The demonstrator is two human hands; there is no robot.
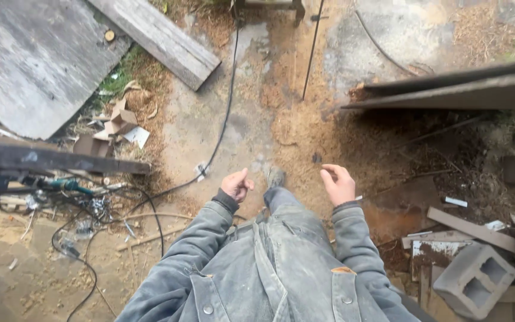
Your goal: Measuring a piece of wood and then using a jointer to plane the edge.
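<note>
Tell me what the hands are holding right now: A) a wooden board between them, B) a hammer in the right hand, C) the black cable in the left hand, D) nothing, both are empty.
D. The left hand is loosely curled and the right hand is half open, both in the air above the sawdust-covered ground; the black cable lies on the ground, apart from them.

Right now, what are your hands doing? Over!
Left hand loosely curled, empty. Right hand half open, empty. Black cable runs along the ground ahead; concrete block at right.
</note>
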